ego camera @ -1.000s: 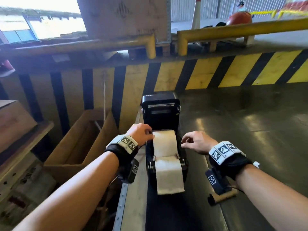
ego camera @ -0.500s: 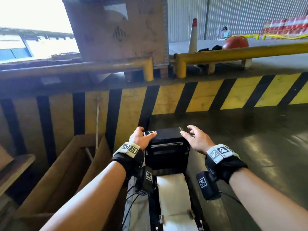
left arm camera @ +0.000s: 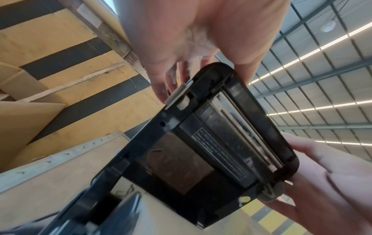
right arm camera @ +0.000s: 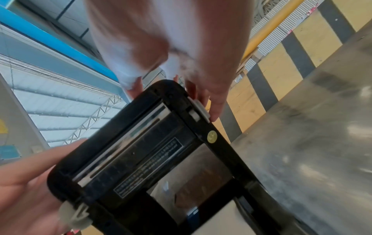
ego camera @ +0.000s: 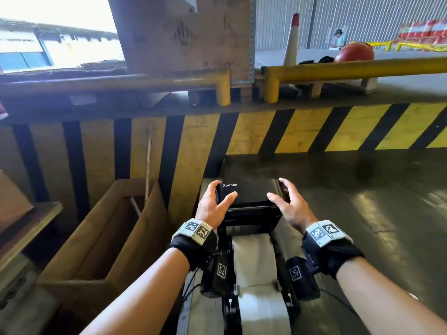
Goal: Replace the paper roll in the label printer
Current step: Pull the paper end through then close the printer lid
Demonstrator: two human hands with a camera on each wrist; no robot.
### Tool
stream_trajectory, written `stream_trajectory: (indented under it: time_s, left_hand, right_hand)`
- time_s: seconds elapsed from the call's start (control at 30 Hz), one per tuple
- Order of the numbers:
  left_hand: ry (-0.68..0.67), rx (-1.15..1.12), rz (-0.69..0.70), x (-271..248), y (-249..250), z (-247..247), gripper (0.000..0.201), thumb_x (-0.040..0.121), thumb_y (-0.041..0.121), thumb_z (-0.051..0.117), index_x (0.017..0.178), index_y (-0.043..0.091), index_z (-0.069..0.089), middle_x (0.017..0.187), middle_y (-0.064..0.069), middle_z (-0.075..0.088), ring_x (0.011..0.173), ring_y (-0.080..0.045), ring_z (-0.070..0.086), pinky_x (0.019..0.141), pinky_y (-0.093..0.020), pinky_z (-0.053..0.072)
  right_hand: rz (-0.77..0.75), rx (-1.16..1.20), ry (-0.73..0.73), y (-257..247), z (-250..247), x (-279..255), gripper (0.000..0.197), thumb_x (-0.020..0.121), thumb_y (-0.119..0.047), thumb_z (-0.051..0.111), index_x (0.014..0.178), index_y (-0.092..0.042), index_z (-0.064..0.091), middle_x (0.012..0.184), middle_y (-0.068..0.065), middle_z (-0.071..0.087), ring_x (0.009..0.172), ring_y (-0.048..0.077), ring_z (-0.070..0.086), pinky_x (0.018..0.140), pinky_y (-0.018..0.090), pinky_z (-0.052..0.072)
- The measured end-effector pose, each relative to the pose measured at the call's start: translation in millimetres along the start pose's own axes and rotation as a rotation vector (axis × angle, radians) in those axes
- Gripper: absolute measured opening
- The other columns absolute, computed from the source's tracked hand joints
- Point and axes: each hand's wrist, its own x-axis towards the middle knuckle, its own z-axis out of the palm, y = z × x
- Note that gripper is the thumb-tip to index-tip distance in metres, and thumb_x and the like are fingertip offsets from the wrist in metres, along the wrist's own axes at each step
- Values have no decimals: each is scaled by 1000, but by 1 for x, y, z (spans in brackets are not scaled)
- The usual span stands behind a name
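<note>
Raised black plastic printer lid [ego camera: 251,193] gripped between left hand [ego camera: 212,204] and right hand [ego camera: 290,206], thumbs on top; white paper strip [ego camera: 254,262] below, between wrists.

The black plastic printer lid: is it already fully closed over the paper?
No. The black plastic printer lid is raised between both hands, and the white paper strip lies uncovered below it.

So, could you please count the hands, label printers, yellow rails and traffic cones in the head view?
Hands: 2, left hand and right hand
Label printer: 1
Yellow rails: 2, left rail and right rail
Traffic cone: 1
Total: 6
</note>
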Motion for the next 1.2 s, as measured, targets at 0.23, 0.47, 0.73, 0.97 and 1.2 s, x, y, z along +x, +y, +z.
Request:
stream_trajectory:
  time_s: [0.23, 0.47, 0.73, 0.97, 1.2]
  left_hand:
    - [-247, 12, -108, -47, -7, -12, 97, 71, 38, 78, 148, 18, 23, 145, -7, 43, 132, -24, 44, 110, -41, 41]
    - [-280, 167, -13, -99, -40, 5, 90, 56, 28, 88, 132, 22, 41, 124, 3, 59, 117, -15, 56, 103, -34, 46]
    - [-259, 247, 52, -132, -80, 24, 115, 52, 33, 89, 144, 13, 23, 145, 0, 41, 134, -16, 41, 113, -34, 36]
    - [-230, -42, -11, -136, -77, 31, 92, 65, 48, 80, 137, 21, 30, 139, -1, 51, 122, -14, 54, 105, -37, 47]
    - [-163, -96, 4, -145, -99, 45, 104, 56, 54, 77, 141, 24, 26, 137, 0, 53, 121, -13, 55, 106, -39, 46]
  right_hand:
    - [5, -18, -57, 24, -12, -66, 79, 72, -45, 72, 138, -26, 33, 136, 2, 51, 126, 19, 48, 110, 40, 36]
    - [2, -67, -154, 51, -12, -127, 81, 69, -16, 80, 137, -14, 37, 117, -2, 57, 110, 10, 55, 77, -4, 37]
    - [62, -243, -157, 82, 1, -155, 90, 65, -34, 81, 141, -23, 34, 133, 0, 57, 121, 20, 54, 102, 29, 40]
    - [116, -208, -201, 70, 2, -150, 95, 73, -52, 68, 147, -21, 17, 150, 5, 37, 136, 22, 38, 110, 30, 29]
    - [193, -36, -219, 96, 19, -158, 108, 57, -67, 65, 145, -27, 18, 135, -2, 53, 125, 16, 49, 104, 26, 33]
